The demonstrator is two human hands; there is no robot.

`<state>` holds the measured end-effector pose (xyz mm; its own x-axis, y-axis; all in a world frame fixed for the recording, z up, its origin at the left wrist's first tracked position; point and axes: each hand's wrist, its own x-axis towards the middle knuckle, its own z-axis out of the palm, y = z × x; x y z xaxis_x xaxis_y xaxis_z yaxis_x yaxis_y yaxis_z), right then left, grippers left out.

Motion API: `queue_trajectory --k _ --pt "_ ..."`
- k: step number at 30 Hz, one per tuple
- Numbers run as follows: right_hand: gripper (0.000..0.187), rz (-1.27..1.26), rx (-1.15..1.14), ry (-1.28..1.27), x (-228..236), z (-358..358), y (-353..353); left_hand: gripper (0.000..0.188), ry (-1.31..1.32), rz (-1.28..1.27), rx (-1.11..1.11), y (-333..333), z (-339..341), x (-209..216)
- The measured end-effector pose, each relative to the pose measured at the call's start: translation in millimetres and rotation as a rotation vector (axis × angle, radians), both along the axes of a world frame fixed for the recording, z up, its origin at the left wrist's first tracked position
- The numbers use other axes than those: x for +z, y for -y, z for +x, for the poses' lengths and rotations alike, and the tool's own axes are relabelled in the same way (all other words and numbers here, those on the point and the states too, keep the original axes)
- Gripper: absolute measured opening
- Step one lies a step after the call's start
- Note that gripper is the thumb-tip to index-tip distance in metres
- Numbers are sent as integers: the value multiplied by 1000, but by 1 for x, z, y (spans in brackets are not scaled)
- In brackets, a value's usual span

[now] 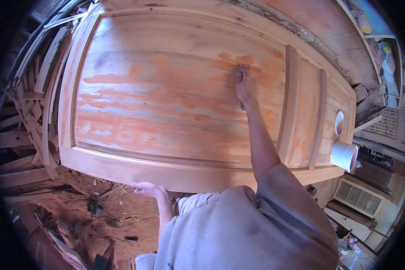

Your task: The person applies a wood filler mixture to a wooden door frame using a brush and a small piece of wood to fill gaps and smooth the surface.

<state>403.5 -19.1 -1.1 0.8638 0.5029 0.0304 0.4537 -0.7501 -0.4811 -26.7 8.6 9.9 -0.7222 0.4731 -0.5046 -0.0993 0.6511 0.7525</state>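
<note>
A large pale wooden panelled door (121,158) lies flat before me, its main panel streaked with orange-brown filler (153,96). My right hand (245,85) reaches to the far right part of that panel. It is closed round what looks like a putty knife (243,107), mostly hidden by the fingers, with its dark working end against the wood by fresh orange smears. My left hand (150,189) hangs just off the door's near edge, fingers stretched out, holding nothing.
A white tub (343,155) stands on the door's right end, with a round white lid (339,122) beside it. Stacked timber offcuts (36,112) crowd the left. Sawdust and scraps cover the floor (126,220). Shelves (387,58) stand at far right.
</note>
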Motion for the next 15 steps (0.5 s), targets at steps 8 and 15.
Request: queue_trajectory --k 8,15 --pt "39 -125 19 -125 11 0 8 81 -8 14 -19 1 0 -2" --pt "38 41 142 75 -20 23 -8 79 -39 13 -53 4 -16 -27"
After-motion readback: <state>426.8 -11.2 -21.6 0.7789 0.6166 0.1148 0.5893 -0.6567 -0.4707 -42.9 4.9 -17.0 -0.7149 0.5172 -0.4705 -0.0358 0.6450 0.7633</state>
